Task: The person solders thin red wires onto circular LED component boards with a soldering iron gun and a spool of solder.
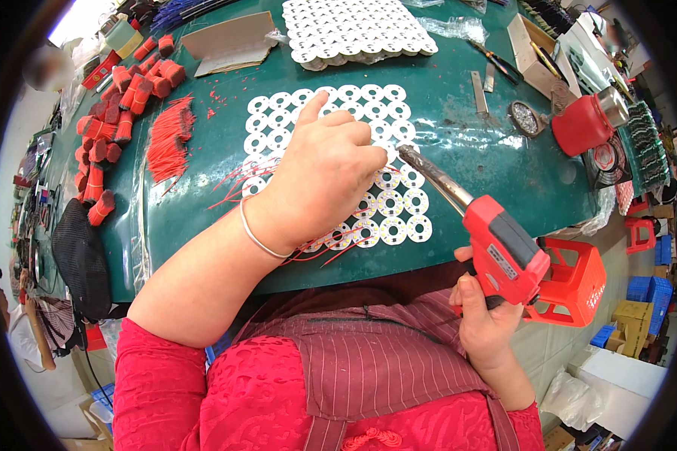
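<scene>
In my right hand (486, 323) is a red and black soldering gun (502, 248), its metal barrel slanting up and left. The tip lies close by the thumb of my left hand (317, 169), over a panel of white ring-shaped LED boards (393, 203). My left index finger stretches forward over the far rows. The other left fingers are curled in toward the thumb, and what they pinch, if anything, is hidden. Thin red wires (237, 180) stick out on both sides of my left wrist, across the boards. Part of the panel is covered by my left hand and forearm.
Left on the green table (210, 248) lie loose red wires (170, 139) and bundled red wires (128, 94). A stack of white board panels (357, 30) sits at the back. Rightward are a round tin (525, 118), a red pot-like device (583, 124), pliers (496, 62) and a red stool (575, 282).
</scene>
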The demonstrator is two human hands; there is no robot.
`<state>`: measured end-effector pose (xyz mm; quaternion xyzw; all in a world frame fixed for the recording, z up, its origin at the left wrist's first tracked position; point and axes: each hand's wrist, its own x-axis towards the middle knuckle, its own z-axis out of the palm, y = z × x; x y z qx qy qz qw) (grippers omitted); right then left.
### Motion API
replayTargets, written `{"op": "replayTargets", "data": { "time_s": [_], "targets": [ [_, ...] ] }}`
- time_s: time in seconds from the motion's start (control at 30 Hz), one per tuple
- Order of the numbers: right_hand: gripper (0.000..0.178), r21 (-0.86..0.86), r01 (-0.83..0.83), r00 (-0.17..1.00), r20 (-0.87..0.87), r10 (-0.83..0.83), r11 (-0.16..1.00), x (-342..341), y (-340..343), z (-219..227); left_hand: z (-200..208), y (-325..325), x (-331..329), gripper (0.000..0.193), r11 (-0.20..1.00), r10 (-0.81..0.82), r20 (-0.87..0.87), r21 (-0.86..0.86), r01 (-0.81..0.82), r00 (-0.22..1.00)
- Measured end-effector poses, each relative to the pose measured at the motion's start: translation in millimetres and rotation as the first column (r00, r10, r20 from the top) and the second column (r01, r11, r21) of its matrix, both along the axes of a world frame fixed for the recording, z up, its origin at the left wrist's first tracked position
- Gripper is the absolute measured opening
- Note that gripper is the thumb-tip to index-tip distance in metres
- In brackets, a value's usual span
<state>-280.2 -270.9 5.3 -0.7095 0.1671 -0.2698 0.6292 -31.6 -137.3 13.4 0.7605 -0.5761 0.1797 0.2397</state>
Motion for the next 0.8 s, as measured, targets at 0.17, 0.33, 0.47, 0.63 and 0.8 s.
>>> {"op": "replayTargets", "data": {
  "time_s": [0.17, 0.33, 0.47, 0.63, 0.8],
  "targets": [
    [0.030, -0.025, -0.010, 0.999, -0.034, 0.009, 1.000, -4, -2, -5, -1, 0, 0, 0.005, 1.000, 0.007, 0.004, 0.011, -0.007, 1.000],
    [0.030, -0.008, -0.004, 0.999, -0.053, 0.004, 1.000, -2, -1, -1, -2, -2, 1, 0.004, 1.000, 0.014, 0.029, 0.026, -0.014, 0.999],
    [0.032, 0.007, 0.042, 0.999, -0.026, -0.042, 0.999, 4, 4, 1, -3, -2, 2, 0.004, 1.000, 0.012, 0.032, 0.028, -0.013, 0.999],
    [0.032, -0.051, -0.017, 0.998, -0.066, 0.013, 0.999, -1, -2, -4, -4, -2, 2, 0.003, 0.999, 0.019, 0.039, 0.035, -0.020, 0.999],
    [0.031, -0.089, -0.107, 0.992, -0.073, 0.100, 0.990, -8, -12, -11, -3, -2, 2, 0.003, 0.999, 0.017, 0.046, 0.039, -0.019, 0.999]
  ]
}}
